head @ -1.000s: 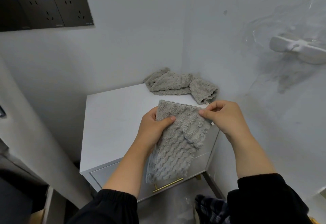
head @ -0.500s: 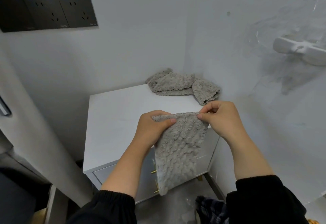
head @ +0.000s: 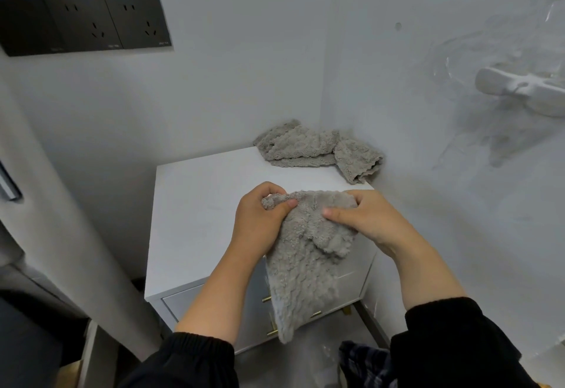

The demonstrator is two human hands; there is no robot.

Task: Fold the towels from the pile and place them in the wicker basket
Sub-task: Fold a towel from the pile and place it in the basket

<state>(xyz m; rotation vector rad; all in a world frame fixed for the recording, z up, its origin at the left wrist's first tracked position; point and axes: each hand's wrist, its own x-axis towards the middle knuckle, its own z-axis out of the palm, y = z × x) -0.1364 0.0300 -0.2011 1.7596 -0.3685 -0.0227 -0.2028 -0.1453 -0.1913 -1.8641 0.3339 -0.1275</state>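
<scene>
We see a grey towel held up by its top edge over the front right part of the cabinet top. The left hand grips the towel's upper left corner: its fingers curl over the bunched edge and the thumb presses on the near face. The right hand holds the upper right end, fingers wrapped behind the cloth and the thumb laid flat across the front. Both hands are closed tight on the fabric and sit close together, so the top edge sags in a short hump between them. Below the right hand we see a loose flap doubled over. The rest of the towel hangs past the cabinet's front edge and down over the drawer front, partly covering its gold handles.

The pile of crumpled grey towels lies in the far right corner of the cabinet top, against the walls and apart from both hands.

Black sockets sit high on the left wall, and a white holder is fixed to the right wall. The forearms are bare and end in black sleeves.
</scene>
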